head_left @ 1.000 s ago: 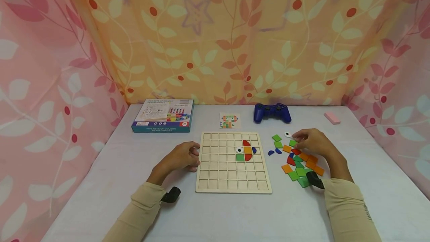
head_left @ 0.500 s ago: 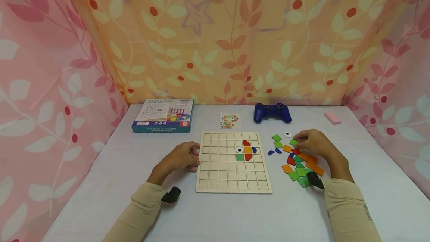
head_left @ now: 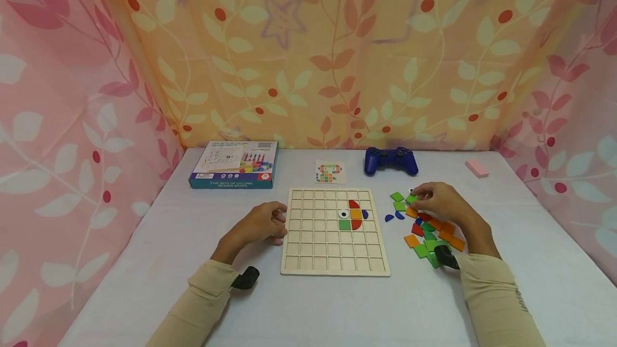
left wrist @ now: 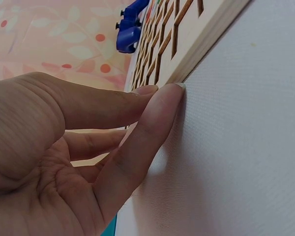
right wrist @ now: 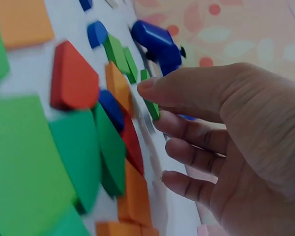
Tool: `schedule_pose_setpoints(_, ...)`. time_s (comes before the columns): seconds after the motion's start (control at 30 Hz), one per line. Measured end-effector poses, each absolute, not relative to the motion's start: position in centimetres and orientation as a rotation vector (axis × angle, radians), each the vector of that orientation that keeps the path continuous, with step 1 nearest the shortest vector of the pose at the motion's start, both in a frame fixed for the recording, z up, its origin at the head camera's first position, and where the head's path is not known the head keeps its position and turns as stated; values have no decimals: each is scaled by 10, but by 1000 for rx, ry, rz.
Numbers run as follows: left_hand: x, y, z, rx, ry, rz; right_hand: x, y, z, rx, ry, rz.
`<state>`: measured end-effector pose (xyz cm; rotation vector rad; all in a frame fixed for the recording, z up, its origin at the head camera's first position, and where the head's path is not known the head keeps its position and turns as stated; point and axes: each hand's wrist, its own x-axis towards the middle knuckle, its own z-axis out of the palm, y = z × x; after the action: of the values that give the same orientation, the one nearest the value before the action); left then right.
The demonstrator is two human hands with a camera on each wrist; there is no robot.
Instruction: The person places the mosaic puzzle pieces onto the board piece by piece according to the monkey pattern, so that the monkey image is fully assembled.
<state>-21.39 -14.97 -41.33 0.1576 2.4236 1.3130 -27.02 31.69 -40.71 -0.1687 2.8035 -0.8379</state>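
Observation:
In the head view, my right hand (head_left: 443,201) pinches a green square tile (head_left: 411,200) between thumb and fingers, just above the loose pieces. The right wrist view shows this green tile (right wrist: 150,96) on edge at the fingertips. A white round eye piece (head_left: 411,190) is partly hidden behind that hand. My left hand (head_left: 262,224) rests its fingertips against the left edge of a wooden grid board (head_left: 313,250). On the board sit an eye tile (head_left: 343,214), an orange square (head_left: 355,215), two red pieces, a green square (head_left: 344,225) and a blue half-round (head_left: 365,214).
Loose green, orange, red and blue pieces (head_left: 434,224) lie right of the board. Behind it are a pattern card (head_left: 330,172) and a blue game controller (head_left: 391,161). A boxed set (head_left: 234,165) stands back left, a pink block (head_left: 476,168) back right.
My right hand has picked up the green tile from beside the eye piece and moved slightly left with it. The left hand stays at the board's edge.

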Motion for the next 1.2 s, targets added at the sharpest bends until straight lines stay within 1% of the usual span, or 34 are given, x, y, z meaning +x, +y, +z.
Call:
schedule_pose_setpoints(0.17,-215,-150,-414,160,2429,1312,-273,300,-409,-280,2802,-892)
schedule_pose_setpoints(0.47,-215,-148,-415,147,2430,1313,-272,263,-408,-455,2844,-858)
schedule_pose_setpoints(0.67,-214,-147,-414,139,2435,1310,-274,237,-406,-612,2807,-938)
schedule_pose_setpoints(0.93,-214,-149,-414,160,2435,1319,-279,206,-407,-692,2748,-937)
schedule_pose_setpoints(1.2,-215,-150,-415,183,2437,1320,-287,186,-411,-770,2736,-931)
